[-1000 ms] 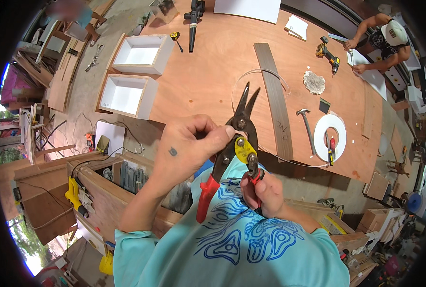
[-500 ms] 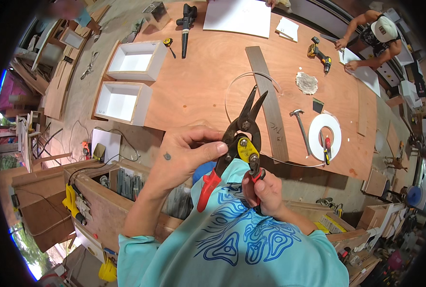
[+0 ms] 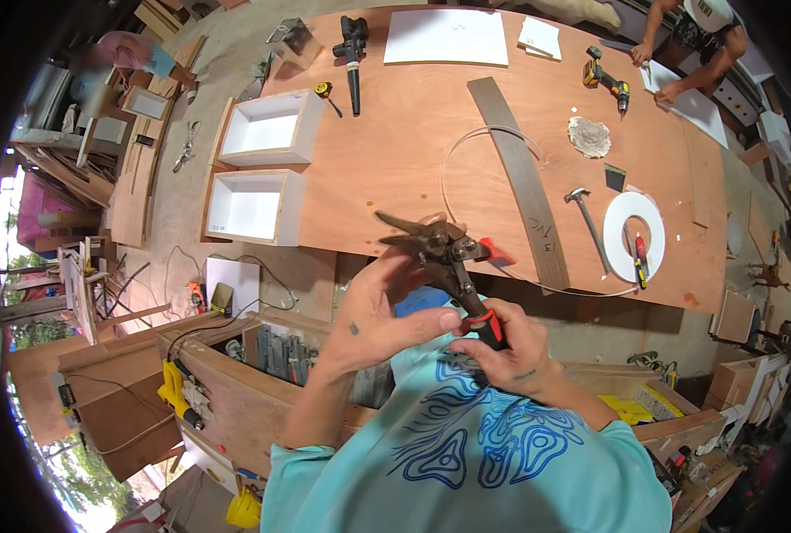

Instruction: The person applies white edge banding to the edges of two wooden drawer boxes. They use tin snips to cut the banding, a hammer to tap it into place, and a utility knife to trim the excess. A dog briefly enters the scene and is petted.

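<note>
My left hand [image 3: 387, 315] cradles the head of dark tin snips [image 3: 440, 249], its fingers partly hidden behind them and its thumb stretched toward the red-and-black handle. My right hand [image 3: 511, 351] grips that handle low, against my shirt. The blades point left and stand apart, and the other red grip sticks out to the right. Just beyond lie a thin white strip [image 3: 449, 200] curving in a loop, a long grey-brown board [image 3: 520, 186], a hammer [image 3: 591, 231] and a white roll [image 3: 653, 226] with a red-and-yellow tool in it.
Two white boxes [image 3: 293, 206], a tape measure [image 3: 323, 90], a black blower [image 3: 353, 67], white panels [image 3: 444, 37] and a drill [image 3: 604, 84] lie on the plywood table [image 3: 378, 160]. A co-worker [image 3: 707, 53] works at the right corner, another person [image 3: 142, 58] stands back left. Wooden furniture [image 3: 209, 364] is beside me.
The snips have turned: their blades swung from pointing away from me to pointing left. My hands shifted with them, the left one turning round the head. The view has also shifted slightly.
</note>
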The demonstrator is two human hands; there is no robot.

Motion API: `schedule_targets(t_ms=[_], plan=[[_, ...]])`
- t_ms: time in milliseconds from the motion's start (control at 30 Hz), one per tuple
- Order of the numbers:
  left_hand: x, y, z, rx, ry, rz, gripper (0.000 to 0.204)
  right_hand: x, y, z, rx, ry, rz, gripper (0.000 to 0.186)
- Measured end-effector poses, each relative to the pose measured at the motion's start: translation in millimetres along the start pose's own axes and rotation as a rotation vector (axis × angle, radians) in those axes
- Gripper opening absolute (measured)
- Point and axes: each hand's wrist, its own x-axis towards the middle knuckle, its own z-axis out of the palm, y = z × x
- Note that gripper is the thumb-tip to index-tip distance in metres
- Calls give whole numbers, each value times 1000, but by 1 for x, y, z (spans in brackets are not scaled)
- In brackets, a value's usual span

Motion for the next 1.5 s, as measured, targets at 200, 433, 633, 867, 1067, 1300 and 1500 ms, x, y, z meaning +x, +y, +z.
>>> schedule_targets(t_ms=[200, 433, 633, 867, 1067, 1300, 1500], plan=[[5, -27, -14, -339, 72, 44, 81, 25, -1, -19, -322, -148, -196, 47], [6, -45, -26, -228, -31, 179, 84, 37, 19, -24, -507, -112, -298, 70], [22, -39, -16, -117, -54, 116, 71, 37, 22, -18, -332, 24, -257, 94], [37, -42, 2, -15, 175, -42, 55, 32, 22, -17, -267, -112, 19, 61], [58, -25, 28, 487, 381, -235, 52, 38, 27, -27, 621, -338, 673, 45], [35, -75, 10, 267, 318, -22, 49, 48, 27, -16, 905, -23, 728, 56], [3, -77, 29, 505, 405, 10, 56, 51, 31, 4, 1129, 109, 651, 62]])
